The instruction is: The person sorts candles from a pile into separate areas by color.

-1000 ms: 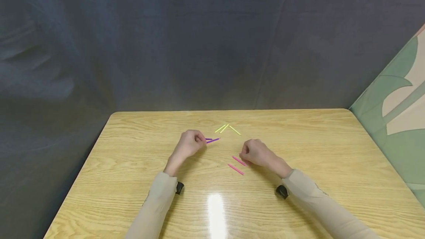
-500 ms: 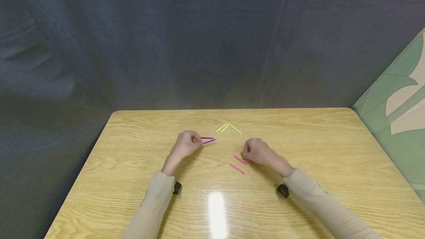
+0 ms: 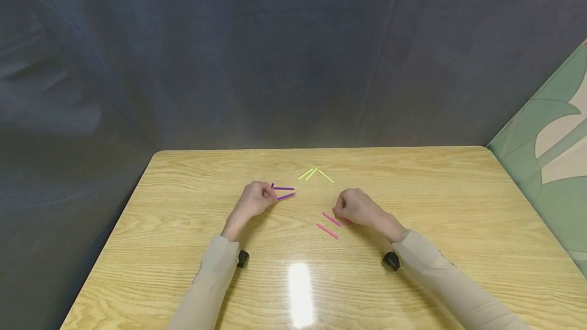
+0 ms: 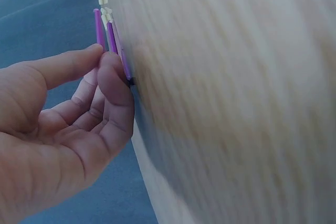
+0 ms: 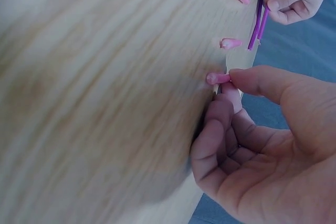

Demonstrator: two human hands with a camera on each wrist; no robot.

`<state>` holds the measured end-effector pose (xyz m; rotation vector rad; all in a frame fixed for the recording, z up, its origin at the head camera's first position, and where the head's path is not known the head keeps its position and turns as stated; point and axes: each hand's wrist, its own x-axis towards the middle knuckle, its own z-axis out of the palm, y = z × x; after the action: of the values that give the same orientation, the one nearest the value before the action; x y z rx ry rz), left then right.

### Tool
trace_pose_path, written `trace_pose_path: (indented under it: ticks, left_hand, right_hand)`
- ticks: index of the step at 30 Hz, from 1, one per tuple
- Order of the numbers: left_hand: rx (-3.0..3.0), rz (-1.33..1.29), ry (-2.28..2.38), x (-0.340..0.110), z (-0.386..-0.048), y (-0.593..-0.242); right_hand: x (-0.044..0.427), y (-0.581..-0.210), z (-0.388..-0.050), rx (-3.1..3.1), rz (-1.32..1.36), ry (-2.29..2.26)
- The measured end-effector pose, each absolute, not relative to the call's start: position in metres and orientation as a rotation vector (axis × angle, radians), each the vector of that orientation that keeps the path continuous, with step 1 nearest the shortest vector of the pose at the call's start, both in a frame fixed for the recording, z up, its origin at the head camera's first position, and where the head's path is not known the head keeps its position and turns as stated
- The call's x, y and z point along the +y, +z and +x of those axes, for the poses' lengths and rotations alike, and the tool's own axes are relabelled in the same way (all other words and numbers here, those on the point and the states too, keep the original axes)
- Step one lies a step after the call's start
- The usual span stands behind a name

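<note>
My left hand [image 3: 255, 198] pinches a slim purple crayon [image 3: 286, 196] between thumb and forefinger, just above the table. Two more purple crayons [image 3: 283, 188] lie beside it, one mostly hidden behind the fingers. In the left wrist view the held purple crayon [image 4: 98, 27] sticks out past the fingertips. My right hand [image 3: 359, 209] pinches a pink crayon [image 5: 218, 78], seen end-on in the right wrist view; the hand mostly hides it from the head view. Two other pink crayons [image 3: 327, 231] lie to its left on the wood, slanted and roughly parallel.
Beyond both hands, three yellow crayons [image 3: 326, 176] rest on the wooden table [image 3: 412, 177], two close together and one slanting away. A dark curtain [image 3: 293, 65] hangs behind the far edge. Green-and-pink patterned fabric [image 3: 550, 141] stands on the right.
My left hand has shifted a little to the left with its purple crayon, drawing it away from the yellow ones; another purple end now shows behind it. The right hand has barely moved.
</note>
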<state>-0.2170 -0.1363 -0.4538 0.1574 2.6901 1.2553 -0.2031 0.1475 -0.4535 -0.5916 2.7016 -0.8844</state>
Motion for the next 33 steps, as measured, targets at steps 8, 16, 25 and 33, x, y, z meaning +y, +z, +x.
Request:
trace_pose_path:
  ticks: [8, 16, 25, 33]
  left_hand:
    - [2.66, 0.105, 1.27, -0.1402, -0.2174, -0.4524]
    - [2.661, 0.058, 1.268, -0.1433, -0.2162, -0.4519]
    - [2.705, 0.095, 1.241, -0.1416, -0.2157, -0.4523]
    - [2.728, 0.129, 1.205, -0.1389, -0.2179, -0.4544]
  right_hand:
    - [0.1492, -0.4539, -0.2038, 2.698, -0.596, -0.871]
    - [0.1491, -0.4557, -0.2042, 2.706, -0.625, -0.875]
    - [0.1492, -0.456, -0.2037, 2.712, -0.643, -0.881]
    - [0.1504, -0.4556, -0.2054, 2.7, -0.631, -0.906]
